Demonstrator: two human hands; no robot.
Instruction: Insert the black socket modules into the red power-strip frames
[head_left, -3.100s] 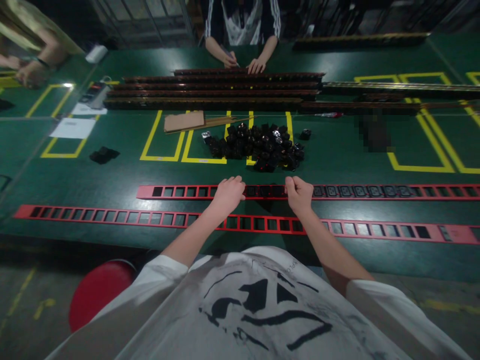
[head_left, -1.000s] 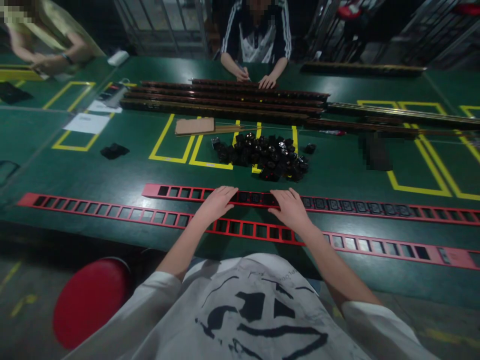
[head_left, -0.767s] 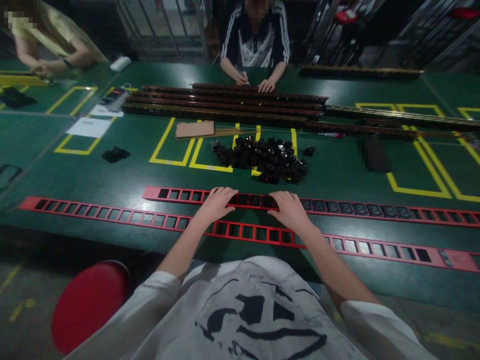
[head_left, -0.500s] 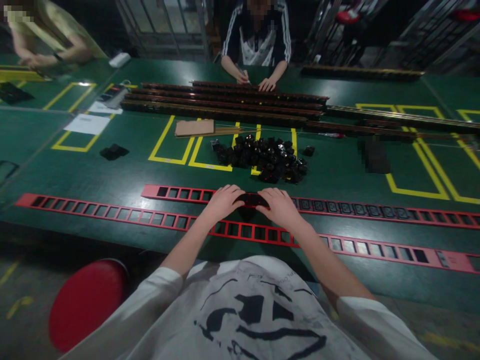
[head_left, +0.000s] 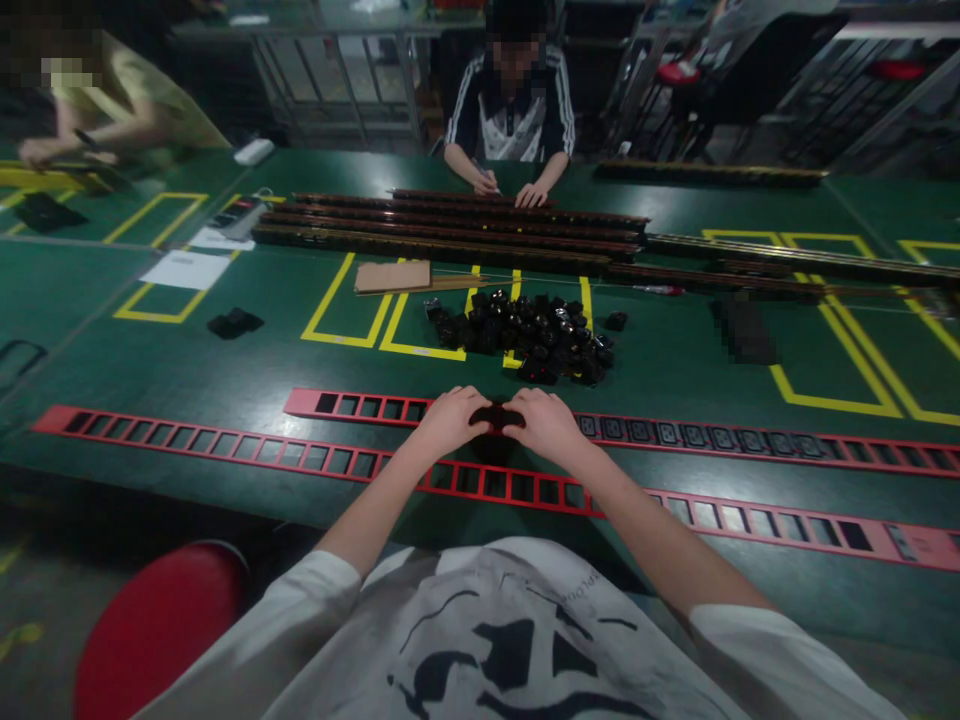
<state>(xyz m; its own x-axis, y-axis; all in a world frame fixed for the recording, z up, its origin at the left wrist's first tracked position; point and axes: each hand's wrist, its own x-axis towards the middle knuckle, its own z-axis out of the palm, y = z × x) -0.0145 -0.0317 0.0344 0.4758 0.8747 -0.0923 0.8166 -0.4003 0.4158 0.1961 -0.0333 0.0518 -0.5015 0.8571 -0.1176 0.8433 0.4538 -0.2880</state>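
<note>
My left hand (head_left: 454,418) and my right hand (head_left: 544,420) meet over the far red slotted strip (head_left: 301,402), thumbs and fingers bent inward. Pinched between their fingertips is a small black part (head_left: 496,417), mostly hidden and too dark to make out in detail. Right of my right hand, several black sockets (head_left: 694,435) sit side by side in the strip's openings. The near red slotted strip (head_left: 56,420) lies in front, under my forearms, its visible openings unfilled. Beyond my hands is a heap of small black parts (head_left: 525,330).
Long dark rails (head_left: 450,235) lie across the green table (head_left: 112,370). A co-worker (head_left: 510,110) sits behind them, holding a pen; another person (head_left: 127,110) is at far left. A cardboard piece (head_left: 394,276) and paper (head_left: 186,270) lie on the table. A red stool (head_left: 161,640) stands lower left.
My right hand has shifted left, nearer my left hand, so less of the black part shows between them. The view has tilted up, lowering everything in the picture.
</note>
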